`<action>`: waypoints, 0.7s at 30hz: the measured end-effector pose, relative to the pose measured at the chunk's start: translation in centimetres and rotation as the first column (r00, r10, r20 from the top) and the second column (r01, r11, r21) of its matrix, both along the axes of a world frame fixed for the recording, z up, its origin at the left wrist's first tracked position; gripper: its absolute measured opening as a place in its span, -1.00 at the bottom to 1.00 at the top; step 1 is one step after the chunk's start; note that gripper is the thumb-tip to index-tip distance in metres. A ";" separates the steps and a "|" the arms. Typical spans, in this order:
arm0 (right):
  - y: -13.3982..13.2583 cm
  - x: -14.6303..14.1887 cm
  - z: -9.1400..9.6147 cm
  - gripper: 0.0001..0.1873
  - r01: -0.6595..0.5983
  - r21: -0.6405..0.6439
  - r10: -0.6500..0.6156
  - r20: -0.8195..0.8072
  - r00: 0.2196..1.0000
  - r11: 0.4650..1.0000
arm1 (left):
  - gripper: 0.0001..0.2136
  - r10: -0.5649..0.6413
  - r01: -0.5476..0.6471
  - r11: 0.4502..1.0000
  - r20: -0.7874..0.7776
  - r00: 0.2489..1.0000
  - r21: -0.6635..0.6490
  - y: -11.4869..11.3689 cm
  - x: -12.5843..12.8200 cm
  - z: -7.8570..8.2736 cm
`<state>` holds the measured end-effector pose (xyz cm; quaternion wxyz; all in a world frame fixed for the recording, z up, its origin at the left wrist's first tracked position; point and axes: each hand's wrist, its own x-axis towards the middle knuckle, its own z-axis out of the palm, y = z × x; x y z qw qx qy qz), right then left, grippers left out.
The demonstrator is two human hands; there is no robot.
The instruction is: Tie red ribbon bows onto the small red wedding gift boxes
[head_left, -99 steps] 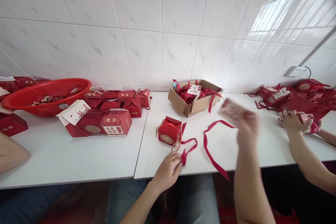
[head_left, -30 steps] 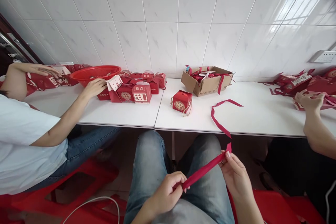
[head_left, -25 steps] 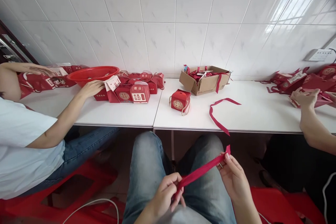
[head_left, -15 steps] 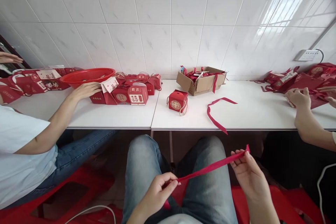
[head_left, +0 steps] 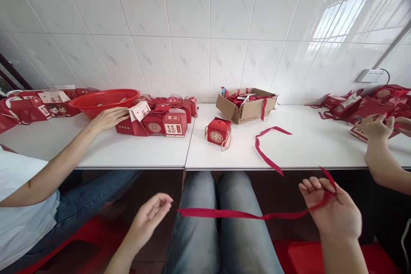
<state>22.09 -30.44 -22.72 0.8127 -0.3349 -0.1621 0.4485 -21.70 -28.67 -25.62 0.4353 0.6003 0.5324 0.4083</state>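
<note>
At the near left, the left hand is loosely curled, just beside but apart from the left end of a long, narrow crimson fabric ribbon. The ribbon stretches rightward above blue denim-clad legs, nearer than the white table, to the right hand, which pinches it near its other end.

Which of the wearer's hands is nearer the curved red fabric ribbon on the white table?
Right. The right hand is below and right of that ribbon in view; the left hand is farther away, lower left.
</note>
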 end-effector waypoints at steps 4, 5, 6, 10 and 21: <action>6.1 -1.6 3.5 -0.57 -0.082 -0.009 0.082 0.132 0.988 0.997 | -0.69 0.107 -0.116 0.991 0.123 0.987 0.071 3.9 0.4 3.0; 8.1 -2.1 4.0 -0.61 -0.104 -0.040 0.110 0.206 0.972 0.994 | -0.68 0.094 -0.105 0.991 0.126 0.988 0.083 5.2 1.0 3.6; 10.3 -2.7 4.3 -0.63 -0.088 -0.083 0.108 0.286 0.952 0.993 | -0.65 0.079 -0.091 0.991 0.119 0.990 0.099 6.7 1.7 4.1; 20.4 -4.8 3.8 -0.67 -0.104 -0.319 0.256 0.481 0.839 0.942 | -0.53 -0.006 0.017 0.991 -0.089 0.996 0.133 12.3 4.6 4.8; 39.3 -5.3 -2.8 -0.86 0.120 -0.123 0.021 0.781 0.624 0.985 | -0.55 0.307 -0.164 0.909 -0.348 0.886 0.383 18.2 -1.2 6.0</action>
